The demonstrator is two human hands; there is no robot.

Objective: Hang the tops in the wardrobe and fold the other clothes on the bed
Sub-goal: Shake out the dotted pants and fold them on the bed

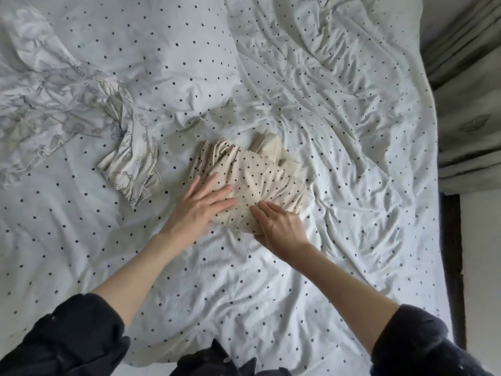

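Head cam: left hand (pixel 202 203) flat on cream dotted garment (pixel 260 183), right hand (pixel 279 226) pinching its edge.

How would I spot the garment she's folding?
Look mid-bed, where both hands meet. The beige dotted bundle lies under the left hand, the right hand gripping its near edge. The neighbouring floral garment has line-drawn flowers, not dots.

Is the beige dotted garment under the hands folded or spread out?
Folded: the beige dotted garment is a compact, layered bundle; left hand presses it flat, right hand pinches its near edge.
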